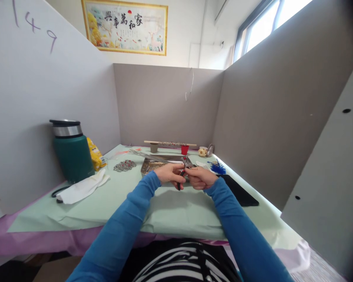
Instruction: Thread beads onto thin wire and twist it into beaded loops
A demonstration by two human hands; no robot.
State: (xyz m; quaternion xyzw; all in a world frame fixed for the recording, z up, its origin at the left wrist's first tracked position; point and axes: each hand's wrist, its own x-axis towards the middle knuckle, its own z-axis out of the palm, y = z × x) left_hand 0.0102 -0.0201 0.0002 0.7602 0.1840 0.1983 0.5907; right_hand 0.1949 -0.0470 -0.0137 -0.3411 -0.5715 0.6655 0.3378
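Note:
A pair of pliers [181,179] with dark, red-edged handles is between my hands, its metal head tilted upward over the tray. My right hand [202,177] is closed on the pliers. Pressed close beside it, my left hand [169,173] has its thumb and fingers pinched together near the jaws; what they hold is too small to make out. A small red spot shows at the tip of the jaws. Just beyond my hands lies a metal tray [144,161] with small beads or parts in it, partly hidden by my fingers.
Left stand a green flask [73,156], a white cloth [84,188] and a yellow packet [96,154]. An openwork metal ornament [124,165] lies by the tray. Behind, a beaded stick [169,143] rests on two small cups. Right are blue tassels [218,167] and a black pad [239,192]. Partitions enclose three sides.

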